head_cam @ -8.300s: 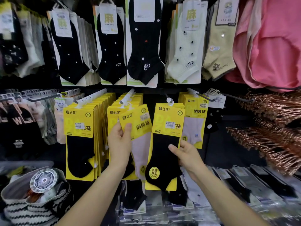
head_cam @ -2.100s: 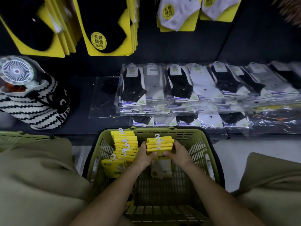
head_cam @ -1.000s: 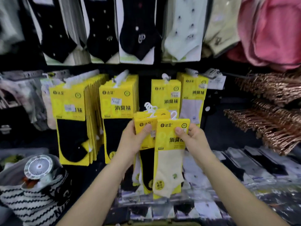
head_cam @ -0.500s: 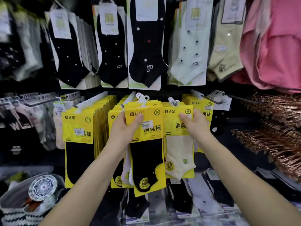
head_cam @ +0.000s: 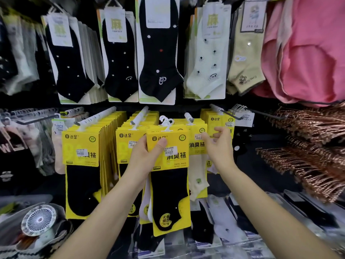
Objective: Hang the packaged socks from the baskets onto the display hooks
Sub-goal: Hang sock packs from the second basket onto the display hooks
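My left hand (head_cam: 145, 156) grips a small stack of yellow sock packs (head_cam: 169, 146); the front pack shows a black sock, and white hanger tabs stick up from the stack. It hangs in front of the display, between two hooks. A cream sock pack (head_cam: 197, 146) hangs on the display hook (head_cam: 188, 117) just right of the stack. My right hand (head_cam: 218, 146) hovers at that pack's right edge with its fingers loosely curled and nothing held. More yellow packs fill the hooks to the left (head_cam: 82, 146). No basket is in view.
Larger carded socks (head_cam: 158, 53) hang in the row above. Copper hangers (head_cam: 308, 146) jut out at the right under pink garments (head_cam: 308, 49). A striped bag with a small white fan (head_cam: 39, 219) sits at lower left. Flat bagged socks (head_cam: 224, 221) lie on the shelf below.
My right hand has let go of the cream sock pack, which now hangs on the hook. My left hand has lifted its stack slightly to the right.
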Motion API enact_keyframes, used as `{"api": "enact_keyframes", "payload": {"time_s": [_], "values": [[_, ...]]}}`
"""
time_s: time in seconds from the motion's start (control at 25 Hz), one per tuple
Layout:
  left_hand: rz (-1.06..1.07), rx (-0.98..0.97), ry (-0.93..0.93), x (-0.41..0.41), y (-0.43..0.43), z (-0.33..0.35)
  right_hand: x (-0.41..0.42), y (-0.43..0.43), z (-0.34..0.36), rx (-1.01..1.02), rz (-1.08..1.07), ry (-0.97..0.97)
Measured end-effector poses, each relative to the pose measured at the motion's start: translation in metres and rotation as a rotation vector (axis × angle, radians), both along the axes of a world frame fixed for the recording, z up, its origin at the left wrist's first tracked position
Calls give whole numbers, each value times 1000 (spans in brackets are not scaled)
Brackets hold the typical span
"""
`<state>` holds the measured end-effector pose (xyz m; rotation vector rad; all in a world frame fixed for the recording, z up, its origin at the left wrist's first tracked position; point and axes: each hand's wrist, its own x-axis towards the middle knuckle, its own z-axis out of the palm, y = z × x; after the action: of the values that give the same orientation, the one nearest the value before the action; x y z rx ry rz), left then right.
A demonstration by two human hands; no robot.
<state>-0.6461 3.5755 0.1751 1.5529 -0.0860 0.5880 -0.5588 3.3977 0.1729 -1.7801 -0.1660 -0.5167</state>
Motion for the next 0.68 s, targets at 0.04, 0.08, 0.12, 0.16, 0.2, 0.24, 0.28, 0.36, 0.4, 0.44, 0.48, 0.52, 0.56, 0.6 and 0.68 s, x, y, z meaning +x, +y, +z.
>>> {"api": "enact_keyframes", "payload": {"time_s": [0.04,0.08,0.12,0.16,0.2,0.24,0.28,0.36,0.4,0.44,0.48,0.52,0.56,0.6,0.68], "values": [[-4,1,3,0,-2,-1,-7,-2,-1,18,-4,-72],[-7,3,7,0,-5,-1,-15,-2,-2,39,48,-115],[-11,3,11,-1,-8,-1,-24,1,-2,57,134,-125],[-15,5,11,-2,-11,-2,-32,5,-2,58,226,-110],[-15,9,7,-3,-14,-3,-38,9,-2,35,295,-87],[-12,12,-1,-4,-17,-4,-42,12,-3,-2,328,-67],[-10,3,-10,-5,-19,-4,-45,15,-3,-23,335,-58],[-22,-43,-25,-8,-22,-6,-48,17,-2,7,315,-48],[-29,-58,-27,-9,-22,-7,-48,17,-1,34,313,-40],[-33,-65,-24,-10,-23,-7,-49,16,0,47,315,-36],[-42,-72,-19,-11,-22,-8,-49,14,0,48,316,-37],[-62,-82,-16,-11,-21,-9,-48,13,0,51,321,-39],[-86,-85,-11,-11,-19,-9,-48,11,0,64,329,-30],[-105,-75,-3,-10,-17,-10,-47,8,0,79,337,-12],[-119,-40,9,-8,-14,-14,-44,3,0,110,341,38]]}}
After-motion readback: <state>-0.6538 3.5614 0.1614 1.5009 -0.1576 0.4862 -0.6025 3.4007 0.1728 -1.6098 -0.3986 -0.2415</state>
